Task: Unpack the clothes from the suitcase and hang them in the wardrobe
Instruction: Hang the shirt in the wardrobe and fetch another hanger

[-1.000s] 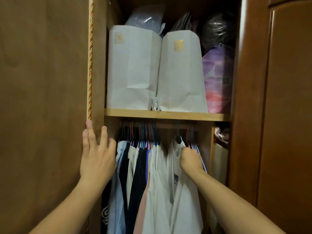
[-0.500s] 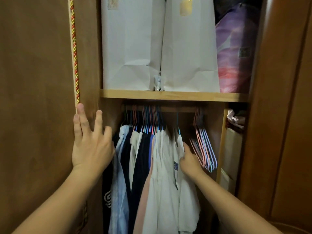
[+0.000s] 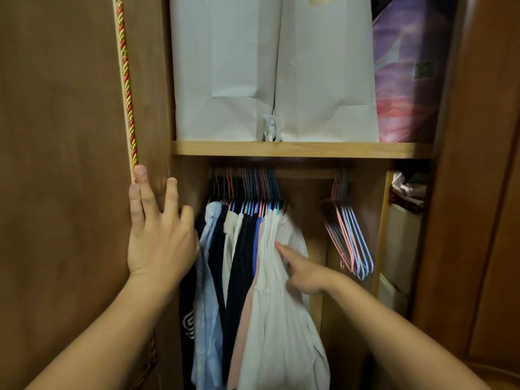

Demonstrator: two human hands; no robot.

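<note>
A wooden shelf [image 3: 351,150] spans the wardrobe. Two tall white paper bags [image 3: 225,66] stand on it side by side, touching, with a small white object [image 3: 269,132] wedged at their feet. Right of them, against the second bag, sits a purple and pink patterned bundle [image 3: 408,80].

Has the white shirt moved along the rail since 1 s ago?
Yes. The white shirt slid left, away from the empty hangers, joining the hung clothes.

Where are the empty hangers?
In the head view, the empty hangers hang at the rail's right end, apart from the clothes, under the shelf.
</note>
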